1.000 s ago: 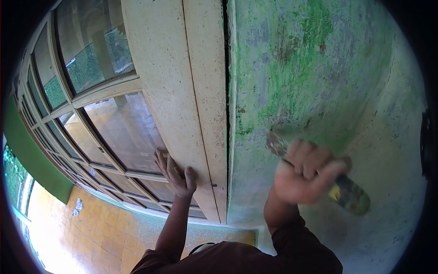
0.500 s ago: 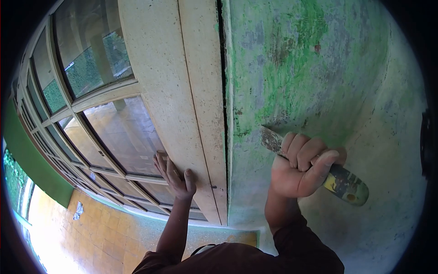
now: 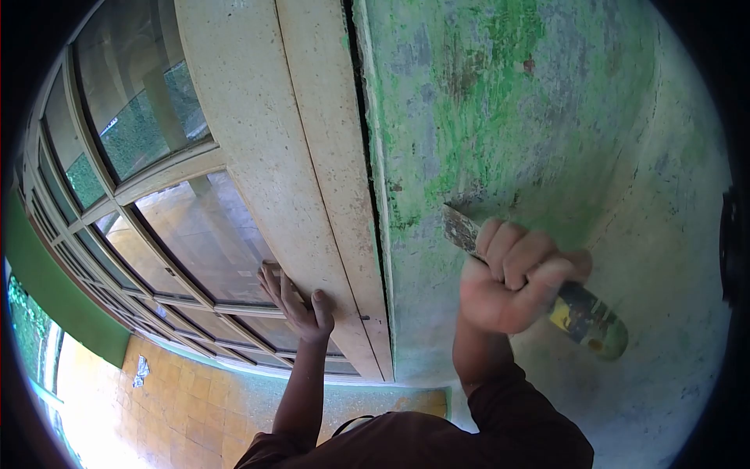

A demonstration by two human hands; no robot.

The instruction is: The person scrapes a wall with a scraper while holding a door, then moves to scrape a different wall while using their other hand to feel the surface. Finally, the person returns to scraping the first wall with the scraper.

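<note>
My right hand (image 3: 516, 273) is closed around a paint scraper (image 3: 462, 231), its worn blade pointing up and left at the wall. The tool's black, yellow and green handle end (image 3: 590, 320) sticks out below my fist. Blade and wall overlap at a patch of flaking green paint on the wall (image 3: 484, 117). Over on the left, my left hand (image 3: 298, 306) rests with spread fingers on the cream wooden frame (image 3: 258, 102), its fingertips reaching the edge of a glass pane (image 3: 207, 242).
A dark gap (image 3: 366, 133) runs between the wooden frame and the wall. Yellow floor tiles (image 3: 187, 399) lie below, with a crumpled silvery scrap (image 3: 141, 371) on them. A green painted band (image 3: 66, 289) stands at the far left.
The view has shifted slightly, so the frame and wall sit further left. My right hand and the scraper have moved a little upward; my left hand stays on the frame.
</note>
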